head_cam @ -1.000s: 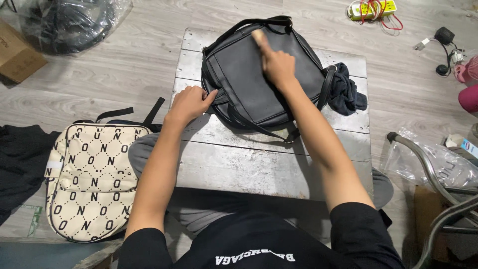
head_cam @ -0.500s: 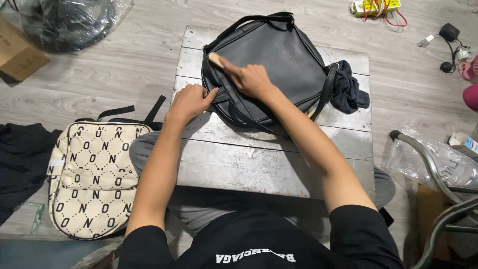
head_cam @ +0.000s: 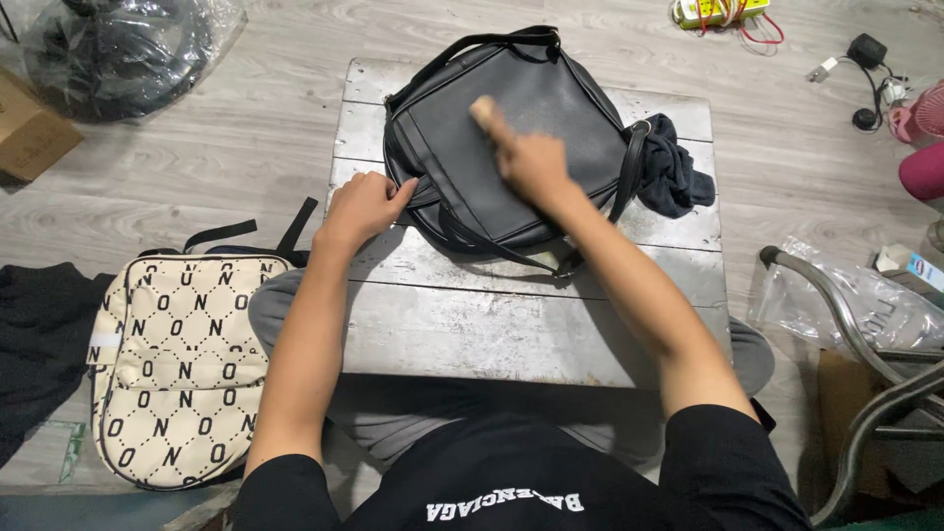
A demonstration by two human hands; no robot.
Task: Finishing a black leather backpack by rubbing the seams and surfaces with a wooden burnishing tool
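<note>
A black leather backpack point(head_cam: 521, 128) lies flat on a small grey wooden table point(head_cam: 511, 315). My right hand point(head_cam: 536, 165) rests on the bag's front panel, closed around a small tan brush-like piece point(head_cam: 482, 106) that pokes out past my fingers and touches the leather. At the bag's left edge, my left hand point(head_cam: 362, 205) presses on the table with its fingertips against the bag's rim. A dark cloth point(head_cam: 674, 167) lies bunched at the bag's right side.
A cream patterned backpack point(head_cam: 177, 364) lies on the floor to the left, next to a black garment point(head_cam: 34, 344). A bagged dark item point(head_cam: 118, 49) sits far left. Cables point(head_cam: 865, 79) and a metal chair frame point(head_cam: 865, 393) are on the right.
My right hand has swept across the bag's front: from the upper middle, down to the left edge, and now back toward the centre. The left hand has stayed put.
</note>
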